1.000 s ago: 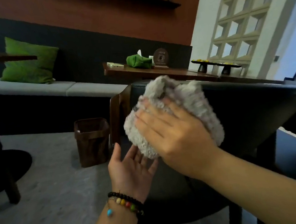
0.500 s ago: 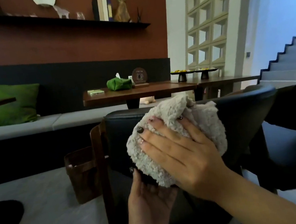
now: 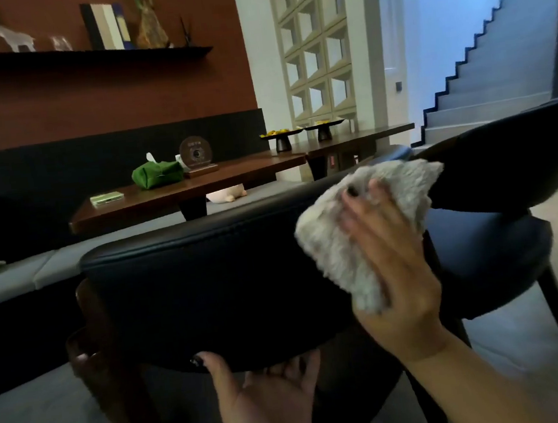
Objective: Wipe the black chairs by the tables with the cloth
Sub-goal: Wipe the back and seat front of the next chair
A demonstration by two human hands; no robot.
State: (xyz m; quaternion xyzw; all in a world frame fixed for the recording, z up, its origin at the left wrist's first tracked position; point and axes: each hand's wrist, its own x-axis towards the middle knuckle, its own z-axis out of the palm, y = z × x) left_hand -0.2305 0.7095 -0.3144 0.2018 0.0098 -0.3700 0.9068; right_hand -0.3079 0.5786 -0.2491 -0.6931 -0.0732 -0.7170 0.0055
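The back of the near black chair (image 3: 216, 286) is being wiped, and a second black chair (image 3: 494, 240) beside it is judged to be left to do. The fluffy cloth (image 3: 349, 238) is pressed flat on the chair back by the right hand (image 3: 393, 268), fingers spread straight over it. The chair's bottom edge is touched from below by the open left hand (image 3: 269, 395), and nothing is held in it

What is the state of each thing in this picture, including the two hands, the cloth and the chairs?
Right hand: presses the cloth flat against the chair back.
Cloth: bunched, at the right end of the near chair's back.
Left hand: palm up, its fingers touching the backrest's lower edge.
Near black chair: upright.
Second black chair: upright, empty seat.
Green tissue pouch: on the table, tissue sticking out.
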